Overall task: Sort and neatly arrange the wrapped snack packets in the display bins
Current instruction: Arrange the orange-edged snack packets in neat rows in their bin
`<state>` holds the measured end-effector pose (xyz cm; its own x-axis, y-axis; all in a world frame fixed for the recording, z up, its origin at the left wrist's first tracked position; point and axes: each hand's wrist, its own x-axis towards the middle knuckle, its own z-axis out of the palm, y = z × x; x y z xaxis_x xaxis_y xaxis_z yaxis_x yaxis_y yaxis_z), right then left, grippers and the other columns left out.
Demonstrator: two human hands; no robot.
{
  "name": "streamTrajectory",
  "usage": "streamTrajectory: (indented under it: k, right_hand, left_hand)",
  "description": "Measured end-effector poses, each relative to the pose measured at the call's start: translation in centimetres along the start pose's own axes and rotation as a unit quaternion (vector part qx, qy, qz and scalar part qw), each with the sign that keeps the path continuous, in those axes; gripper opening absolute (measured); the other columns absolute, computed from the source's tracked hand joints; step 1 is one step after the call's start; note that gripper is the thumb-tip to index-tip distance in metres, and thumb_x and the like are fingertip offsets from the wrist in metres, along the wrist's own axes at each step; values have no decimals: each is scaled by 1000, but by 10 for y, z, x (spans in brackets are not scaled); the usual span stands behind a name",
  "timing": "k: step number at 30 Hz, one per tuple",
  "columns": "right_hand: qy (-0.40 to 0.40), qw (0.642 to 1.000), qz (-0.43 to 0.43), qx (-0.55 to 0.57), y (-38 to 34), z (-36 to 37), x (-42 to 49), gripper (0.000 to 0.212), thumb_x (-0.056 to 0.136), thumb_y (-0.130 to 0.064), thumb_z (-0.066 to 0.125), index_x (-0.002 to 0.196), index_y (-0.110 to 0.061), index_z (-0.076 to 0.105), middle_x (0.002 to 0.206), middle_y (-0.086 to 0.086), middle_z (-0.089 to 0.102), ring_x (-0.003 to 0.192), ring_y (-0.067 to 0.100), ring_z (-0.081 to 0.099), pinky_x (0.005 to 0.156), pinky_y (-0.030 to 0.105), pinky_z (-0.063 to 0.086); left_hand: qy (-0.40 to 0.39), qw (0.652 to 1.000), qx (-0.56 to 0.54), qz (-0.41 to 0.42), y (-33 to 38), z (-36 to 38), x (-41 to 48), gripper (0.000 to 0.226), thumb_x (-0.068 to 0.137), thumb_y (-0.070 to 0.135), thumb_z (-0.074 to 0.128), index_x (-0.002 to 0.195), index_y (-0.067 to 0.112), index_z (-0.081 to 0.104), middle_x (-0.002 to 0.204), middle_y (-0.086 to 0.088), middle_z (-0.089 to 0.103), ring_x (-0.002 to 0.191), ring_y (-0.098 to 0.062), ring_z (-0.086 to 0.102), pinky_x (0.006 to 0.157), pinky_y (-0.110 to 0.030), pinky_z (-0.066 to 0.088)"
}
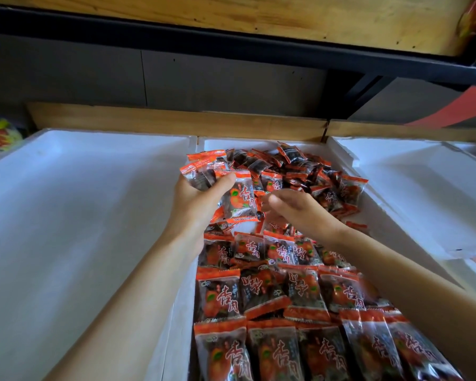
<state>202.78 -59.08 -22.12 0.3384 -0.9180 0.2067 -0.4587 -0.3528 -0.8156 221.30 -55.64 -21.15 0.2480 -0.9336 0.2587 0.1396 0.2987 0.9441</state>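
Note:
A white foam bin (341, 158) in the middle holds many red-and-dark wrapped snack packets. Near me the packets lie in tidy overlapping rows (283, 301); at the far end they sit in a loose heap (291, 169). My left hand (195, 199) is raised over the bin's left side and grips a bunch of several packets (239, 200), thumb across the top one. My right hand (294, 209) hovers just right of that bunch, fingers loosely curled with nothing in them, above the middle of the bin.
A wide white foam lid or bin (74, 215) lies to the left and another white bin (412, 182) to the right. A wooden board (176, 119) runs behind them under a dark shelf (231, 42). Bright packets (0, 138) show at far left.

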Motion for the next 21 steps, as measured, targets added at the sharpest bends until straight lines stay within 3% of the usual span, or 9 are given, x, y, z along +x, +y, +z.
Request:
streamTrajectory:
  k: [2, 5, 8, 11, 15, 17, 19, 21]
  right_hand:
    - [-20, 996, 3, 91, -22, 6, -4, 34, 95, -34, 47, 118, -11, 57, 109, 3, 66, 95, 15, 67, 84, 26, 55]
    - [-20, 996, -2, 90, -38, 15, -4, 45, 88, -32, 62, 122, -3, 55, 109, 11, 67, 98, 23, 65, 85, 30, 55]
    - [2, 990, 21, 140, -41, 12, -1, 23, 86, -22, 66, 100, -5, 61, 100, 12, 70, 91, 19, 66, 72, 19, 54]
    - [35, 982, 72, 169, -31, 6, 5, 27, 85, -18, 67, 103, 2, 61, 100, 12, 71, 93, 19, 68, 77, 23, 55]
    - [-5, 986, 122, 109, -21, 24, 9, 4, 85, -12, 67, 89, -12, 65, 105, 15, 68, 98, 26, 66, 79, 29, 57]
    - [-37, 990, 117, 72, -21, 41, 11, 13, 85, -7, 66, 79, -16, 60, 101, 17, 69, 94, 30, 67, 80, 35, 57]
    - [-76, 992, 104, -8, -21, 54, 13, 12, 85, -11, 68, 83, -16, 57, 102, 17, 68, 87, 28, 67, 84, 39, 55]
    - [-115, 987, 93, -63, -21, 59, 15, 17, 86, -16, 67, 96, -14, 54, 104, 10, 65, 76, 20, 65, 76, 27, 52]
  left_hand:
    - [-8, 999, 20, 24, -2, 0, -2, 7, 86, 12, 71, 86, 5, 68, 72, -2, 71, 70, -14, 69, 73, -31, 50]
    - [-7, 998, 35, 42, -3, 3, -6, 21, 87, 16, 72, 92, -4, 67, 82, -13, 72, 78, -24, 70, 78, -40, 53]
    - [17, 999, 4, 31, 3, -2, -2, 11, 91, 20, 66, 83, 13, 67, 72, 1, 67, 70, -14, 64, 73, -36, 53]
    - [60, 995, -75, 0, 16, -13, 4, 5, 92, 20, 65, 87, 19, 65, 78, 2, 69, 68, -14, 69, 54, -33, 58]
    - [72, 993, -96, 2, 23, -18, 4, 2, 92, 19, 65, 91, 19, 65, 84, 0, 69, 72, -15, 70, 52, -32, 59]
    - [62, 994, -91, 1, 22, -16, 2, 2, 93, 19, 64, 91, 18, 65, 86, -1, 69, 74, -17, 70, 51, -31, 58]
    - [58, 994, -91, 1, 22, -15, 1, 4, 93, 18, 64, 90, 18, 65, 87, -2, 69, 74, -17, 70, 50, -30, 57]
    - [53, 995, -89, 0, 21, -15, 2, 5, 93, 18, 64, 88, 18, 65, 87, -4, 68, 74, -19, 69, 49, -30, 56]
